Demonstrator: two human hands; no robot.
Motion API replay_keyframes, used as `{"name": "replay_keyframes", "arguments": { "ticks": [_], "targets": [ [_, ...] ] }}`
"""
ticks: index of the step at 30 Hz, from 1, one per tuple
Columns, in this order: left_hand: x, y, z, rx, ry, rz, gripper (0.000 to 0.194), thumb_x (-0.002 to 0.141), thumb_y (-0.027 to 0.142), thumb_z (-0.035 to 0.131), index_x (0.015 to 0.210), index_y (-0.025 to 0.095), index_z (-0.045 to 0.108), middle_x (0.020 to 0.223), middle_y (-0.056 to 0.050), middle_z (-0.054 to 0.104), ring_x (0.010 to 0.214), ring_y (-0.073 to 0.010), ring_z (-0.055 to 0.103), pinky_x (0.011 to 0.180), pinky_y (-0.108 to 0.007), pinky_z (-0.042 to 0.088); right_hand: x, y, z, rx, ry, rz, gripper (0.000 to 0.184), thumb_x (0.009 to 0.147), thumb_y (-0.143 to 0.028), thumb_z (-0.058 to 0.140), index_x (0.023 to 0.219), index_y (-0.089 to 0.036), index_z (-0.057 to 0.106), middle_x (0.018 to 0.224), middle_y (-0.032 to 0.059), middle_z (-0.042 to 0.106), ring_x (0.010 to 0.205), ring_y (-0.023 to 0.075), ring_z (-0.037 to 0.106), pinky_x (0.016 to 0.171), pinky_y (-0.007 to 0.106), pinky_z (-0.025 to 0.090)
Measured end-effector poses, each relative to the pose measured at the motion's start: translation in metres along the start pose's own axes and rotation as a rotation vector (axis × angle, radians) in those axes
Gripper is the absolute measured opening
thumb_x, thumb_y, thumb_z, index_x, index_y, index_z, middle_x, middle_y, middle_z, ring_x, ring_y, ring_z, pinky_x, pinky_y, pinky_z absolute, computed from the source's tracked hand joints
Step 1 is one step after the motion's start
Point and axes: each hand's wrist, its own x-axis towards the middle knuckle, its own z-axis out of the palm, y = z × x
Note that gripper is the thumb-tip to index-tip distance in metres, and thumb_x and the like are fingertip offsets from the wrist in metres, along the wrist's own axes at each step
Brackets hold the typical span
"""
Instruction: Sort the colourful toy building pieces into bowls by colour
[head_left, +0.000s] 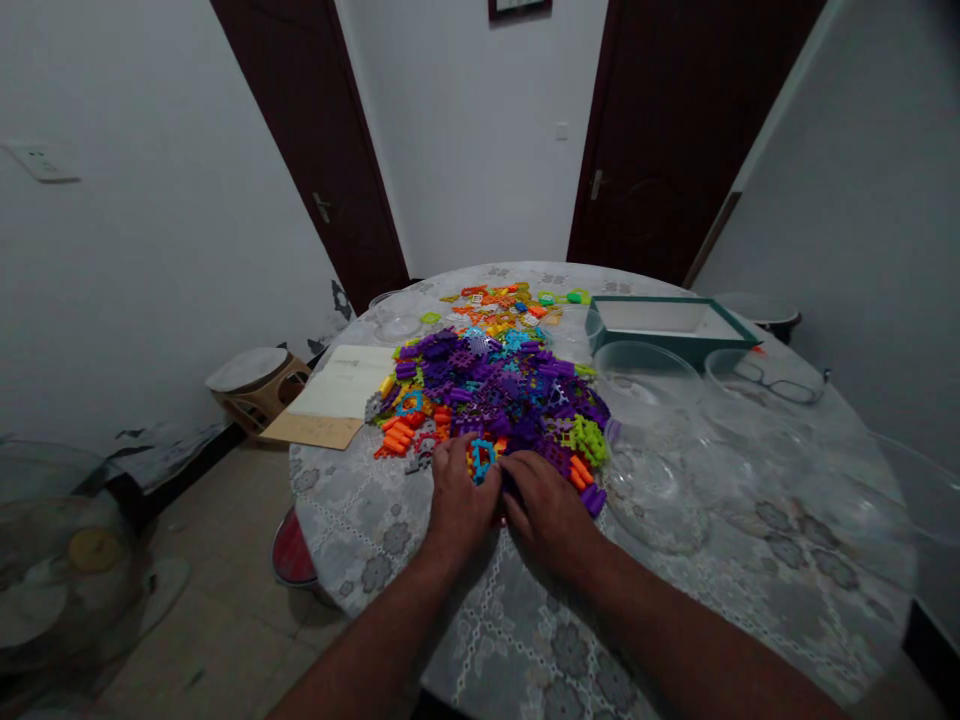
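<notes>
A heap of plastic building pieces [502,385], mostly purple, covers the middle of the table. At its near edge, my left hand [460,500] is closed with thumb and fingers round a light-blue, ring-like building piece [483,461], with some yellow beside it. My right hand [551,505] is close alongside, its fingers curled and pinched on a dark purple building piece [510,484], mostly hidden by the fingers. Both hands nearly touch. Orange pieces [579,472] and purple tube-like pieces [595,499] lie just past my right hand.
Several clear plastic bowls [652,475] stand to the right, near a green-edged box [675,325] and a pair of glasses [784,383]. An open notebook [341,382] lies on the left. The round table [540,620] has a patterned cloth.
</notes>
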Motion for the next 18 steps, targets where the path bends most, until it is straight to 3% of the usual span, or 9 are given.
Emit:
{"name": "replay_keyframes", "arguments": {
  "ticks": [8,14,18],
  "targets": [
    [0.004,0.006,0.004,-0.052,0.07,0.022,0.039,0.087,0.028,0.07,0.125,0.02,0.065,0.124,-0.012,0.061,0.124,-0.0308,0.058,0.115,-0.05,0.045,-0.001,0.007,0.008,0.013,0.035,-0.008,0.052,0.095,-0.007,0.057,0.146,-0.016,0.053,0.135,0.0182,0.063,0.127,0.0306,0.059,0.112,0.054,0.054],
    [0.009,0.012,0.002,-0.18,0.104,-0.088,0.039,0.083,0.025,0.075,0.121,0.02,0.068,0.121,-0.013,0.063,0.112,-0.0287,0.062,0.105,-0.046,0.048,0.0,0.006,0.008,0.032,0.078,-0.004,0.049,0.095,-0.006,0.058,0.142,-0.018,0.055,0.133,0.0171,0.064,0.124,0.0303,0.061,0.11,0.054,0.055],
    [0.008,0.015,0.004,-0.223,0.169,-0.075,0.039,0.08,0.024,0.079,0.117,0.021,0.069,0.124,-0.013,0.062,0.119,-0.0299,0.059,0.11,-0.046,0.045,0.001,0.006,0.008,0.089,0.122,0.001,0.049,0.094,-0.006,0.058,0.141,-0.018,0.056,0.132,0.0167,0.064,0.124,0.0293,0.061,0.109,0.052,0.056]
  ]
}}
